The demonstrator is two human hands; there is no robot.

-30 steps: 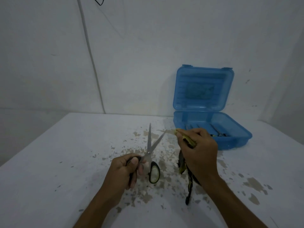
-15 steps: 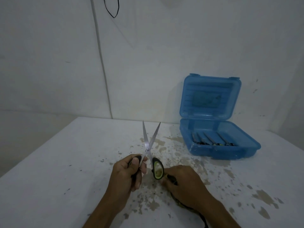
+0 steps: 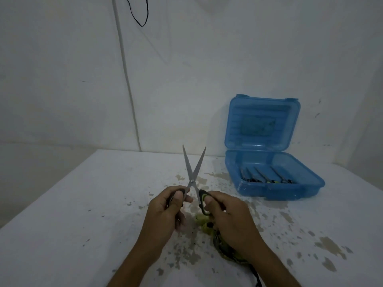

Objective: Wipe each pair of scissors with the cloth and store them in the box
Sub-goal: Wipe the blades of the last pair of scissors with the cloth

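Observation:
A pair of scissors (image 3: pixel 193 168) with black and green handles points up and away, its steel blades spread apart. My left hand (image 3: pixel 165 210) grips the left handle. My right hand (image 3: pixel 226 214) grips the right handle loop, and the yellow-green cloth (image 3: pixel 209 226) sits bunched under that hand, trailing toward me along the wrist. The blue plastic box (image 3: pixel 306 188) stands open at the right rear of the table, with several scissors lying side by side inside it.
The box lid (image 3: pixel 262 123) stands upright against the white wall. The white table (image 3: pixel 83 214) has patches of worn paint around my hands and to the right. A black cable (image 3: pixel 141 15) hangs on the wall above.
My right hand came down from beside the blades to the table and took hold of the right handle, the cloth going under it. The blades now point more upright.

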